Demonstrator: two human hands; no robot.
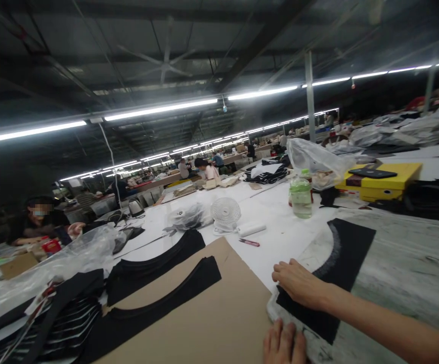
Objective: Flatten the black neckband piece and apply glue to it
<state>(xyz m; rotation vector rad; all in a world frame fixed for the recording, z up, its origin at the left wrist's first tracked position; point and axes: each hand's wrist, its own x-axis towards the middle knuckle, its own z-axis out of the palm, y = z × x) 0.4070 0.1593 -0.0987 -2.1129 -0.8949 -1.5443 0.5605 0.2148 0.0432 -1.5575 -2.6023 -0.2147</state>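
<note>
My right hand (299,284) lies flat, fingers stretched out, on a black curved fabric piece (341,263) that rests on a worn grey pad (401,263). My left hand (283,345) shows only its fingers at the bottom edge, flat on the grey pad's near edge beside a brown cardboard sheet (219,313). Neither hand holds anything.
Black curved fabric pieces (159,273) lie on the cardboard and the white table (280,222). A small white fan (225,214), a bottle (301,196), a red-handled tool (249,242), a yellow box (384,182) and plastic bags (86,250) sit around. A person (39,222) works at far left.
</note>
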